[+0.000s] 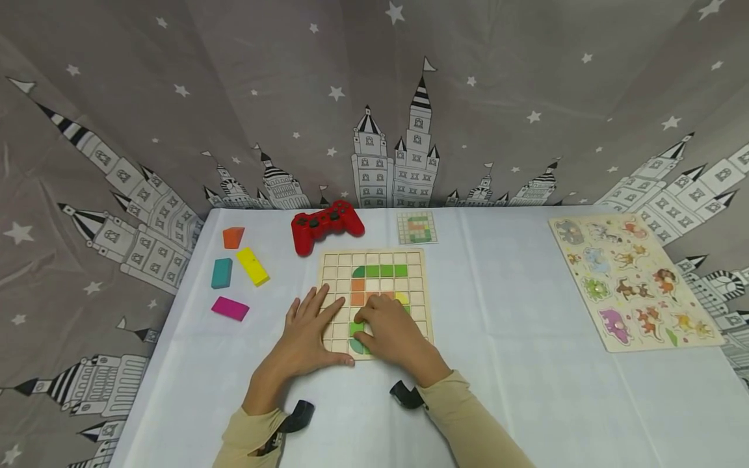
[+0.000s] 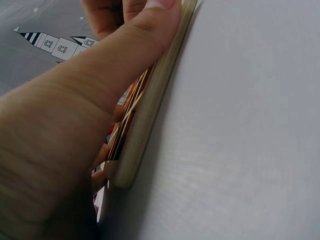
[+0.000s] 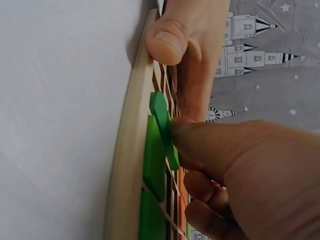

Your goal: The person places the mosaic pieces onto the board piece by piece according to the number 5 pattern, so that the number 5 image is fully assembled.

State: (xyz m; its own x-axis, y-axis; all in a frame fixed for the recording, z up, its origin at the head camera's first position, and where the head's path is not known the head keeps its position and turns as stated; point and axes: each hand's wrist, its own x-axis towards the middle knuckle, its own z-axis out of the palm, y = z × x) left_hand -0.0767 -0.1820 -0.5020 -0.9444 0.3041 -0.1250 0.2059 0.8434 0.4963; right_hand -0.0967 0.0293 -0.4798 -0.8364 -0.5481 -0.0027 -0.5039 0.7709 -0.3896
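A wooden grid board lies on the table with green, orange and yellow tiles in its squares. My left hand rests along its left side, fingers spread over the squares; in the left wrist view the thumb lies at the board's edge. My right hand bends over the lower middle, its thumb and index finger pinching a green square tile. Beside that, a darker green rounded tile stands tilted near the right thumb in the right wrist view. The right palm hides several squares.
Behind the board are a red game controller and a small pattern card. Orange, yellow, teal and magenta blocks lie left. An animal peg puzzle lies far right.
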